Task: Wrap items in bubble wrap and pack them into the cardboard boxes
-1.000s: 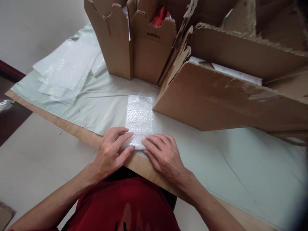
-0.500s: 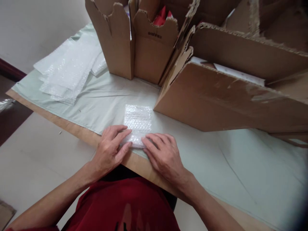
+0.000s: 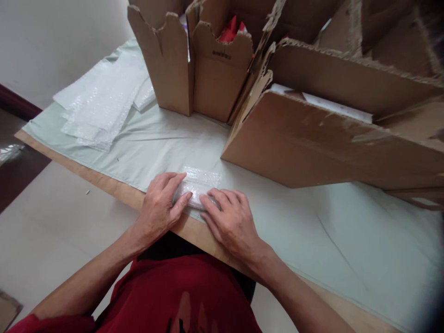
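Fingers [image 3: 211, 205] curled onto bubble wrap [image 3: 196, 185], left hand [image 3: 158, 202] and right hand [image 3: 234, 222] gripping opposite ends.

The head camera looks forward and down — from nearby — at left hand [image 3: 159, 203] and right hand [image 3: 231, 217].

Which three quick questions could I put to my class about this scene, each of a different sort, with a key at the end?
1. Multiple choice: What do the person's left grip and right grip both touch?
(a) a roll of tape
(b) a piece of bubble wrap
(c) a pair of scissors

2. True or false: In the picture, the pile of bubble-wrap sheets lies to the right of the cardboard boxes.

3. Short answer: What colour is the pointed item showing above the front edge of the box with dark lettering?

Key:
1. b
2. False; it lies to the left, on the pale green cloth.
3. Red
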Action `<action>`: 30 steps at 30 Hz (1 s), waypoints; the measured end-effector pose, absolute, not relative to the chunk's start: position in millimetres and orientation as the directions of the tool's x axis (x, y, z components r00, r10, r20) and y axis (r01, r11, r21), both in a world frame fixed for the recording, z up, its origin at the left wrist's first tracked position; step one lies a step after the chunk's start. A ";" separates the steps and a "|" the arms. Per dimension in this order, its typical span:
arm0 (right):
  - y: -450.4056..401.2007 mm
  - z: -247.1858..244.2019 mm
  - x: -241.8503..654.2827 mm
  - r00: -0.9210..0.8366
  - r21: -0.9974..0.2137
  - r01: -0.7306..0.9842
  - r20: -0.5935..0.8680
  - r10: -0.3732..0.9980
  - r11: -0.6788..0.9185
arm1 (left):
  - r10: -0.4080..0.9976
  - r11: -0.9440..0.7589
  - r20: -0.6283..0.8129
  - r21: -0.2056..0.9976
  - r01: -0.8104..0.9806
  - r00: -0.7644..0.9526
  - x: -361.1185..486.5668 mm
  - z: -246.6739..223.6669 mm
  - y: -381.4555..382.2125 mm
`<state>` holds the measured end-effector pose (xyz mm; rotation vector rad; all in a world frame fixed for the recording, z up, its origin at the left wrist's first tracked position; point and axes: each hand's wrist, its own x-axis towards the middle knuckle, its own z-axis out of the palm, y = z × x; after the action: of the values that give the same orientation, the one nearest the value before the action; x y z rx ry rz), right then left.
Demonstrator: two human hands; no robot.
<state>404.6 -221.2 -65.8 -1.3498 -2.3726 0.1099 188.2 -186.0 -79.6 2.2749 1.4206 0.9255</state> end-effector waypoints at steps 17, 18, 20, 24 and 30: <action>-261.3 -38.8 439.5 -0.086 -0.907 0.420 -0.027 0.996 0.012 | 0.907 -0.114 0.016 0.972 0.207 0.421 231.8 -55.9 -228.7; -264.2 -33.0 446.7 -0.107 -0.930 0.366 -0.092 0.990 -0.047 | 0.884 -0.167 0.041 0.958 0.233 0.466 234.5 -57.6 -231.6; -269.3 -22.4 457.6 -0.138 -0.944 0.311 -0.161 0.977 -0.112 | 0.830 -0.237 0.064 0.939 0.247 0.554 242.0 -61.6 -236.7; -276.0 -9.1 474.2 -0.104 -0.928 0.365 -0.123 0.987 -0.077 | 0.704 -0.425 0.118 0.860 0.282 0.700 255.2 -53.4 -229.4; -289.6 20.4 535.9 0.016 -0.887 0.459 0.055 0.998 0.042 | 0.637 -0.728 0.475 0.630 0.270 0.607 269.4 43.6 -160.9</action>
<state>535.9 -289.6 20.4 -1.5223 -1.5500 0.8856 269.4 -160.9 43.6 2.3293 0.7162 0.9651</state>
